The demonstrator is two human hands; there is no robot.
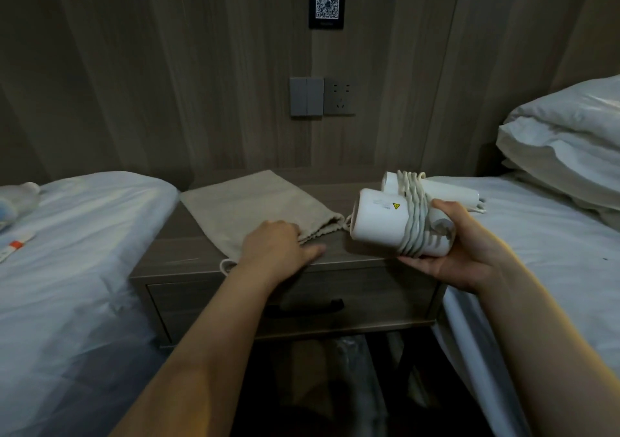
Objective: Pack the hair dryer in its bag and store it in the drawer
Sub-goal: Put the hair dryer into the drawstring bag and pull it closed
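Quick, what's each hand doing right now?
Left hand: open, resting flat on the bag, not gripping it.
Right hand: closed around the hair dryer, holding it up.

Bare forearms, no sleeves, two hands

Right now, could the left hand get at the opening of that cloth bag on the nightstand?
Probably yes. The left hand already rests on the bag beside its gathered mouth, and nothing lies between them. The right hand holds the hair dryer off to the side.
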